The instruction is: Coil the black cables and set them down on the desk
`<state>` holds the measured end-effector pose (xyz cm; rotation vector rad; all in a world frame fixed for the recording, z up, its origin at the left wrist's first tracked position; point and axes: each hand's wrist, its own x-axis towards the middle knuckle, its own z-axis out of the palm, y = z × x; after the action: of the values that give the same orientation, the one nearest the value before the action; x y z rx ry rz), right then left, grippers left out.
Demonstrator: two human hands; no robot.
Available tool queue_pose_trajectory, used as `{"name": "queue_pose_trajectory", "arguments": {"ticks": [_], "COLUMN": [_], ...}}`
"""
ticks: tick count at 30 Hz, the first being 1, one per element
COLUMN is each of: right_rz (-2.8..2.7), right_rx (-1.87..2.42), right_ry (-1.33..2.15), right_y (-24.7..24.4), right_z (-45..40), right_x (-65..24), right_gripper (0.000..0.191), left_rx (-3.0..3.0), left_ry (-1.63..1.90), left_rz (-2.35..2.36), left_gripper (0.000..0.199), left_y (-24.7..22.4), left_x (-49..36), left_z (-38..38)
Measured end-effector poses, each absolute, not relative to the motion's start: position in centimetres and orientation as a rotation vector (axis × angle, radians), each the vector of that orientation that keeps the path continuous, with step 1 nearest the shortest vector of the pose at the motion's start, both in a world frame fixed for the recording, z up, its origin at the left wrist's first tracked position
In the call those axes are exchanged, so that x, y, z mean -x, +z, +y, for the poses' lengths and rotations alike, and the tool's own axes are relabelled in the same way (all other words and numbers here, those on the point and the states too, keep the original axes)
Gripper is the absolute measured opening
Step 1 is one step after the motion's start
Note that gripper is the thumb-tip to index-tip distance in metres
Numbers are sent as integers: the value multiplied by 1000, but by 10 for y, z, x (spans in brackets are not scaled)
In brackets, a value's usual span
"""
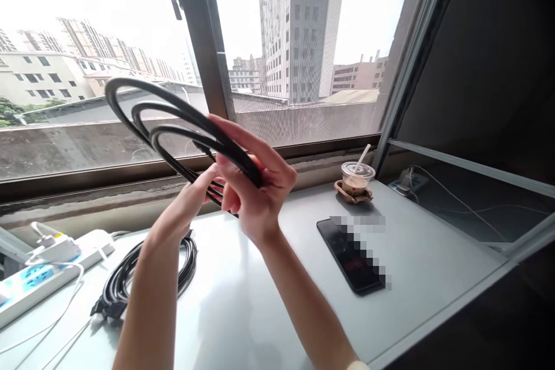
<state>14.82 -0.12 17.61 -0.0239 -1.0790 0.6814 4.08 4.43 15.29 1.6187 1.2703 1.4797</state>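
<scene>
A black cable (169, 98) in several loose loops is held up in the air above the table. My right hand (258, 185) is closed around the gathered strands at the near end of the loops, thumb on the near side. Close beside it, my left hand (197, 193) is closed on the lower strands of the same cable, its fingers partly hidden behind the right hand. A dark end piece of the cable shows between the loops, too small to make out. Behind my left forearm, a second coiled black cable (187, 266) lies on the table.
The white table (277, 312) stands against a window ledge. On the left lies a white power strip (91, 245) with plugs and thin white cords. To the right are a black phone (347, 260) and a drink cup (356, 176) with a straw in a cardboard holder. A metal frame (472, 167) borders the right side.
</scene>
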Motion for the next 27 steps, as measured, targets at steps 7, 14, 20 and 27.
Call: {"name": "queue_pose_trajectory", "arguments": {"ticks": [7, 14, 20, 27], "right_rz": [-933, -888, -1050, -1192], "right_rx": [103, 368, 504, 464], "right_ry": [778, 722, 371, 248], "right_y": [171, 169, 168, 165], "right_z": [13, 30, 26, 24], "right_x": [-151, -156, -164, -169], "right_gripper": [31, 27, 42, 50], "left_rx": [-1485, -1430, -1475, -1513], "left_ry": [1557, 1690, 1857, 1917], "left_rz": [1116, 918, 1004, 1057], "left_gripper": [36, 46, 34, 30], "left_y": [163, 167, 177, 177], "left_x": [-40, -36, -28, -23], "left_z": [41, 29, 10, 0]}}
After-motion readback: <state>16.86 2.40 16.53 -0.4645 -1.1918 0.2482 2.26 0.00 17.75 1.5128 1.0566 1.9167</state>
